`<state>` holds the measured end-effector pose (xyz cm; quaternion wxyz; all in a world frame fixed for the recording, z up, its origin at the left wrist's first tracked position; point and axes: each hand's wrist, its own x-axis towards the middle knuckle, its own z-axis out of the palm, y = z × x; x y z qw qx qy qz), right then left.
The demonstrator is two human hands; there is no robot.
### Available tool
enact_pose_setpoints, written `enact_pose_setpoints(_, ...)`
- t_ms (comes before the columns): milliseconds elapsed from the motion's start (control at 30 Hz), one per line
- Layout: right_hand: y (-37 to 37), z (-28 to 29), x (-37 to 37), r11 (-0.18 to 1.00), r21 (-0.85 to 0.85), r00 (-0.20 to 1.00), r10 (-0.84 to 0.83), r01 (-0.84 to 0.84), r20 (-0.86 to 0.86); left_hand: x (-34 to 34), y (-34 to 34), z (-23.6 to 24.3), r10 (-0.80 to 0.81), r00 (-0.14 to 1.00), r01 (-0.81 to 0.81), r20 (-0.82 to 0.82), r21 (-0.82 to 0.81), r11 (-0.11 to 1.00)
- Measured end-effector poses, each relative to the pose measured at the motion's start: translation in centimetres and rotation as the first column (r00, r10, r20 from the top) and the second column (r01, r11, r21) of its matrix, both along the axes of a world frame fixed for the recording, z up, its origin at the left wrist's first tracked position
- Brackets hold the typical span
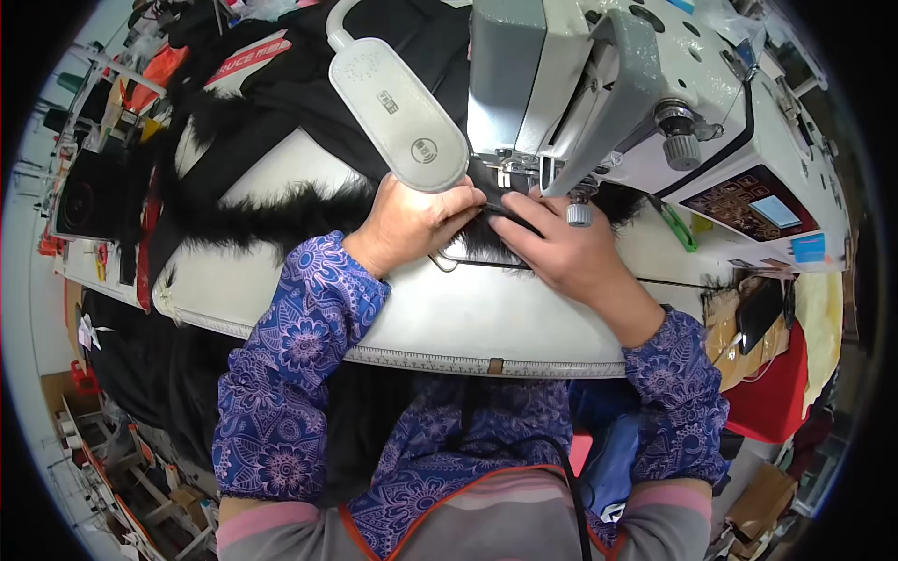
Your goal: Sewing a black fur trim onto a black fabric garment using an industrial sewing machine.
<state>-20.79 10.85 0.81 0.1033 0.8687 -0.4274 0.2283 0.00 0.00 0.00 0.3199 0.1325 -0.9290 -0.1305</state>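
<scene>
Overhanging the left hand (412, 222) pinching black fabric (490, 190), a lamp (398, 117) flanks the sewing machine (510, 84) above the spread-fingered right hand (571, 251).

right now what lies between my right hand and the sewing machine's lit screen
In the head view: black fur, a green tool and a small yellow item.

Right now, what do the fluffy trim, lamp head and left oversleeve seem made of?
Fluffy black trim: fur-like fibre, matte; loose wisps show, real or synthetic unclear.
White lamp head: probably moulded plastic, satin; smooth rounded shell.
Left oversleeve: likely printed cloth, matte, softly creased.
</scene>
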Motion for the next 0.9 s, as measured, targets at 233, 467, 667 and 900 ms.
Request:
enact_pose_setpoints(233,0.1,-0.1,1.4,0.990,-0.073,0.984,-0.129,0.121,-0.124,0.2,1.3,-0.3,0.140,0.990,-0.136,0.017,-0.161,0.978)
enact_pose_setpoints(467,-0.3,-0.5,2.2,0.974,-0.041,0.969,-0.228,0.225,-0.092,0.8,0.4,-0.1,0.004,0.996,0.008,0.087,-0.147,0.989)
enact_pose_setpoints(667,-0.3,-1.3,1.7,0.976,0.068,0.967,-0.213,0.205,0.139,1.5,-0.2,-0.5,-0.042,0.995,0.050,0.093,-0.087,0.995)
enact_pose_setpoints(900,-0.2,-0.8,1.1,0.967,0.183,0.952,-0.217,0.179,0.214,0.9,-0.1,-0.5,-0.039,0.999,0.040,0.029,-0.050,0.998)
